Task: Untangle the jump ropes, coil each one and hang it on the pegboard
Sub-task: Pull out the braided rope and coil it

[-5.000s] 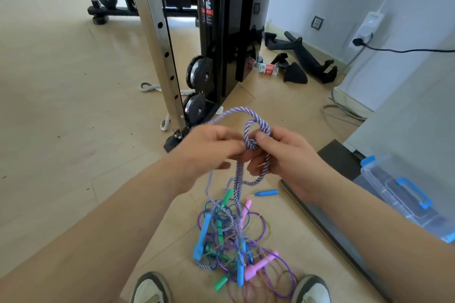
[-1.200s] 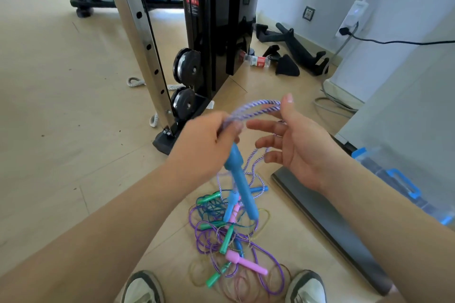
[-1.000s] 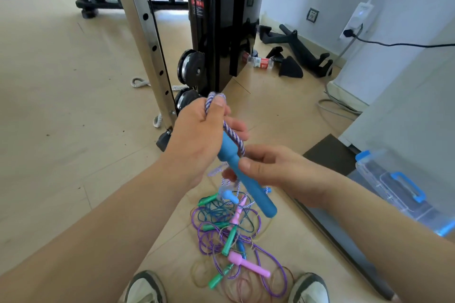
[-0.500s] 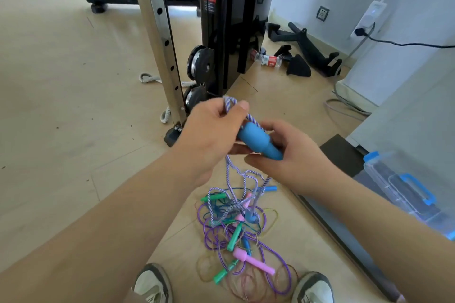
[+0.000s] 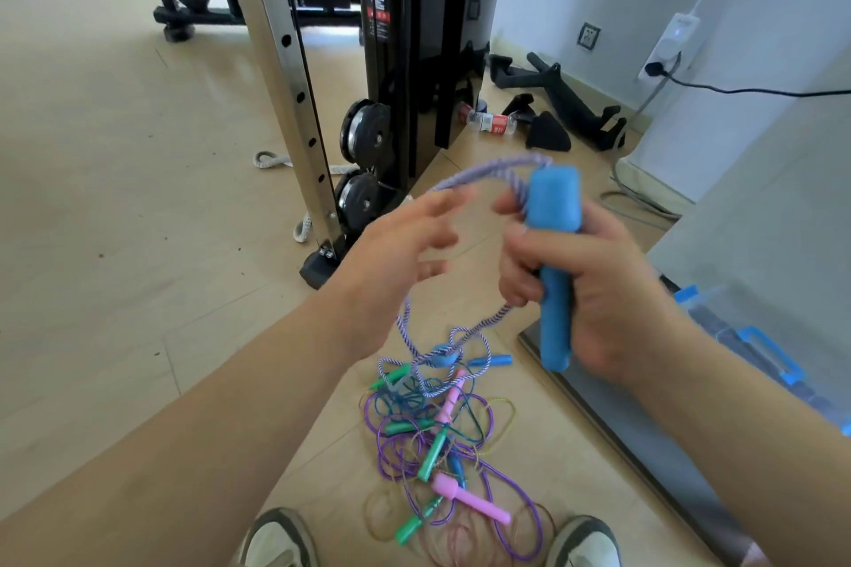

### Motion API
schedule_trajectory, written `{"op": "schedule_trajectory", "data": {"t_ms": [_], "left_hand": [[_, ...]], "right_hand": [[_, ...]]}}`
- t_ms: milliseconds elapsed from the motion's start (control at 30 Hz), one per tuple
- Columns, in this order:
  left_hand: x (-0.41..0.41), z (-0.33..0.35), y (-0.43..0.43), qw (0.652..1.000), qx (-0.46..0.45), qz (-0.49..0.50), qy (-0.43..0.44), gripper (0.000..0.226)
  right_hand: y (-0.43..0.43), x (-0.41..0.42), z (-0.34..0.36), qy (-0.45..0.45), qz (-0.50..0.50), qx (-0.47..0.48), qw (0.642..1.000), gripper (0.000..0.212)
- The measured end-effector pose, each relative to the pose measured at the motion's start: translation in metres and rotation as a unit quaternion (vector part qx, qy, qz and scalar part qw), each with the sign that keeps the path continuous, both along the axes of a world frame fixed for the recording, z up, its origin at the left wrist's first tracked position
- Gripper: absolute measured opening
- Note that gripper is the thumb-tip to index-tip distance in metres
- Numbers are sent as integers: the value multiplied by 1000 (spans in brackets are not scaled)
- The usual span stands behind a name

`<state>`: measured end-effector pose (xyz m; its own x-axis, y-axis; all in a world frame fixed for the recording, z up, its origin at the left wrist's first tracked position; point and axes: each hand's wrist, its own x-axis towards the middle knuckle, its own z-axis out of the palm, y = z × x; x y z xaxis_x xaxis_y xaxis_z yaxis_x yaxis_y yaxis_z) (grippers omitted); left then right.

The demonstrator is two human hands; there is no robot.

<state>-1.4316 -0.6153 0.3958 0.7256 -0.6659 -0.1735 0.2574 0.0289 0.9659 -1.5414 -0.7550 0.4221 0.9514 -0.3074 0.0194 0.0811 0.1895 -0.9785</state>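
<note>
Centre frame, a rigid blue handle point(image 5: 552, 207), judged the surest hold, is gripped in the right hand point(image 5: 594, 290), the left hand point(image 5: 396, 253) held open beside its limp, light rope point(image 5: 479, 173), trailed into the tangle point(image 5: 437, 428) below.

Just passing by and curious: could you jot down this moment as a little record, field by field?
right hand: grips the blue handle, roughly upright
left hand: open, fingers spread by the striped rope; contact blurred
striped rope: loops from the blue handle's top, trails down to the pile
pile: tangled ropes with pink and green handles on the floor, by the shoes
</note>
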Motion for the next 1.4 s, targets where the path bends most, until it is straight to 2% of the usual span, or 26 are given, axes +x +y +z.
{"op": "schedule_trajectory", "data": {"t_ms": [67, 100, 133, 200, 267, 300, 333, 367, 433, 467, 500, 600, 667, 700, 733, 767, 833, 867, 900, 967, 1000, 1067, 1133, 1233, 1300, 1400], "left_hand": [[-3, -10, 1, 992, 98, -49, -65, 67], [-8, -15, 1, 977, 164, -101, -88, 69], [-15, -21, 0, 954, 219, -174, -109, 63], [-29, -32, -4, 897, 271, -321, -136, 38], [-34, -41, -7, 866, 292, -355, -200, 12], [-33, -39, -9, 862, 306, -328, -237, 14], [-32, -36, -12, 874, 306, -273, -262, 18], [-31, -32, -12, 903, 279, -199, -258, 19], [-33, -16, -15, 982, 143, -64, -107, 17], [-34, -11, -17, 995, 87, -25, -33, 17], [-34, -10, -17, 997, 78, -7, -14, 18], [-28, -19, -11, 968, 219, -43, -111, 12], [-25, -14, -12, 977, 199, -44, -58, 12], [-24, -8, -12, 982, 183, -39, -14, 17], [-23, -5, -10, 977, 208, -46, -3, 29], [-21, -8, -8, 959, 275, -66, -19, 48], [-17, -13, 1, 889, 425, -147, -89, 86], [-14, -16, 5, 873, 445, -176, -89, 97], [-13, -17, 6, 883, 428, -184, -52, 102], [-12, -14, 5, 927, 323, -174, 82, 103], [-11, -13, 4, 936, 282, -169, 125, 101], [-9, -16, 4, 941, 267, -151, 145, 93], [-7, -14, 5, 952, 244, -112, 149, 72], [0, -4, 2, 968, 110, -26, 223, 37], [3, 0, 1, 967, 39, 5, 250, 33], [2, 4, -1, 967, 12, -8, 253, 39]], "right_hand": [[-5, -2, 12, -30, 12, 116, 993, 24], [-10, -2, 13, -27, 5, 145, 989, 28], [-14, -3, 11, -18, -10, 159, 987, 30], [-20, 1, 3, 11, -34, 161, 986, 27], [-24, 4, -5, 56, -58, 103, 991, 22], [-28, 3, -8, 83, -83, 46, 992, 20], [-31, 3, -10, 106, -109, -9, 988, 18], [-33, 2, -12, 118, -130, -48, 983, 17], [-36, 3, -15, 119, -153, -59, 979, 16], [-38, 4, -15, 110, -158, -37, 981, 16], [-38, 4, -15, 102, -160, -10, 982, 15], [-39, 3, -15, 100, -153, 23, 983, 14], [-40, 2, -16, 99, -153, 3, 983, 14], [-39, 2, -16, 97, -156, -4, 983, 14], [-38, 2, -17, 94, -161, -10, 982, 13], [-36, 3, -17, 90, -165, -16, 982, 13], [-33, 5, -17, 82, -168, -13, 982, 14], [-34, 6, -17, 77, -167, -1, 983, 14], [-34, 6, -18, 76, -160, 5, 984, 15], [-33, 6, -22, 90, -135, -27, 986, 16], [-31, 5, -26, 102, -118, -53, 986, 16], [-25, 5, -33, 133, -81, -88, 984, 16], [-22, 7, -38, 158, -66, -108, 979, 16], [-19, 11, -44, 187, -90, -110, 972, 19], [-15, 11, -48, 214, -85, -142, 963, 19], [-10, 10, -54, 270, -49, -197, 941, 18]]}}
